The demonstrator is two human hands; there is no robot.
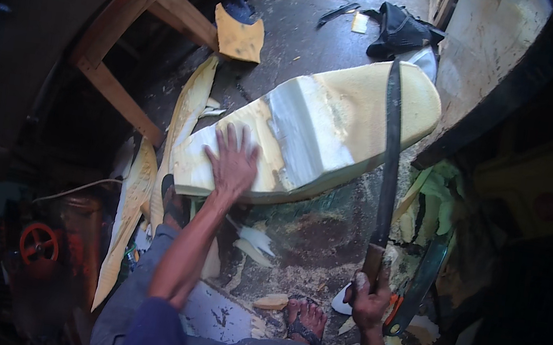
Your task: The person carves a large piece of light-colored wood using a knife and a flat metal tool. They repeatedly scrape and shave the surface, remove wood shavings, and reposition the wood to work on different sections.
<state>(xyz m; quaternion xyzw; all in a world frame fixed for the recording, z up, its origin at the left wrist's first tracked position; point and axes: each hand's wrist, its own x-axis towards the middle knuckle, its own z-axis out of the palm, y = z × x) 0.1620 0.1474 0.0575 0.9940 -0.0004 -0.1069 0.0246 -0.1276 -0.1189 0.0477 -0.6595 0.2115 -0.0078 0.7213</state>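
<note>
A long, pale yellow foam block [352,99], shaped like a motorcycle seat, lies slantwise in front of me. Across its middle runs a raised step with a whitish face. My left hand [234,167] rests flat on the block's near left part, fingers spread, holding nothing. In my right hand [369,298] is a long knife [389,166], its dark handle gripped low at the right. The dark, narrow blade points away from me, and its far part passes over the right end of the foam. Whether the blade touches the foam, I cannot tell.
Long foam offcuts [124,222] lie left of the block; a smaller foam piece [240,34] is beyond it. A wooden frame [115,99] stands at left, above a red handwheel [39,244]. Far right are a black bag [396,31] and a leaning board [491,54]. My sandalled foot [306,318] is among scraps.
</note>
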